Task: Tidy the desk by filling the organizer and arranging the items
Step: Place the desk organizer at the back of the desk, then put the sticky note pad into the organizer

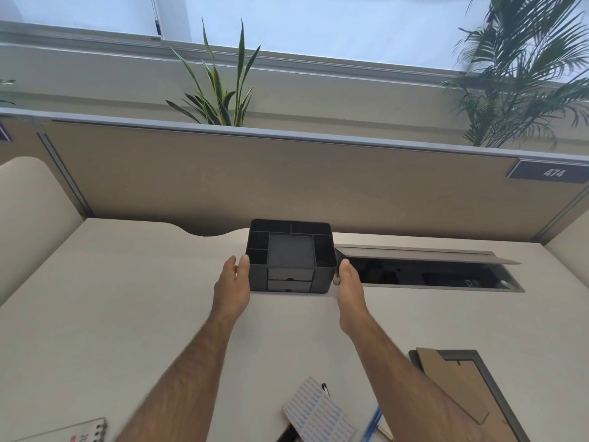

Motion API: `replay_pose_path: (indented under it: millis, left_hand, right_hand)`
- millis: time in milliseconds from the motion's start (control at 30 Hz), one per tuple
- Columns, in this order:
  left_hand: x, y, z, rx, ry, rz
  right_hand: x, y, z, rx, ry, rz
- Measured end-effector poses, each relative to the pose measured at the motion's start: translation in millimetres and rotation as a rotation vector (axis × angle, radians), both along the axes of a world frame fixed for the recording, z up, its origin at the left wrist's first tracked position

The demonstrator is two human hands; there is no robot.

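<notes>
A black desk organizer [290, 256] with several empty compartments and two small front drawers stands at the back middle of the desk. My left hand [234, 282] is at its left side, fingers apart, with the thumb at the left front corner. My right hand [349, 290] presses against the organizer's right wall, fingers curled around it. Near the front edge lie a white sheet with blue lines [318, 416], a black pen [325, 389] and blue pens [373, 422], all blurred.
An open cable tray [430, 274] with a raised lid is sunk into the desk just right of the organizer. A brown cardboard piece [452, 387] lies on a grey frame [487, 381] at the front right. A spiral notebook [79, 432] sits at the front left. A beige partition [287, 183] backs the desk.
</notes>
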State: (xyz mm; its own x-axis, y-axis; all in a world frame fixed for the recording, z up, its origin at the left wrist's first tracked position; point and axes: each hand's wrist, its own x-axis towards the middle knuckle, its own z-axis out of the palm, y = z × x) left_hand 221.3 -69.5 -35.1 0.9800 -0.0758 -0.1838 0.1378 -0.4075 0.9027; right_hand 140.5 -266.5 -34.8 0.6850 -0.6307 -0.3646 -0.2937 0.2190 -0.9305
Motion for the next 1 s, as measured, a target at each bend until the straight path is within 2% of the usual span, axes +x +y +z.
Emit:
replay_pose_path:
  millis: [200,500,767,867,1000]
  left_hand:
    - [-32.5,13.4,2.7,0.053,0.005,-0.051]
    - [-123.1,25.9,-6.8,0.379,0.128,-0.400]
    - [-176.1,14.9,-9.1,0.554,0.162,-0.391]
    - [-181.3,16.6,-5.5,0.526,0.151,-0.328]
    - [-177.3,21.1,1.9,0.275,0.193,-0.215]
  right_hand:
    - [-36.2,6.0,-0.2,-0.027,0.048,-0.018]
    - [-112.2,33.6,-5.7,-0.348,0.175,0.146]
    - [-160.2,48.7,-14.4,-0.415,0.178,0.244]
    - [-167.0,47.1,-10.6,-0.403,0.174,0.300]
    - [-170.3,43.3,-5.9,-0.388,0.122,0.304]
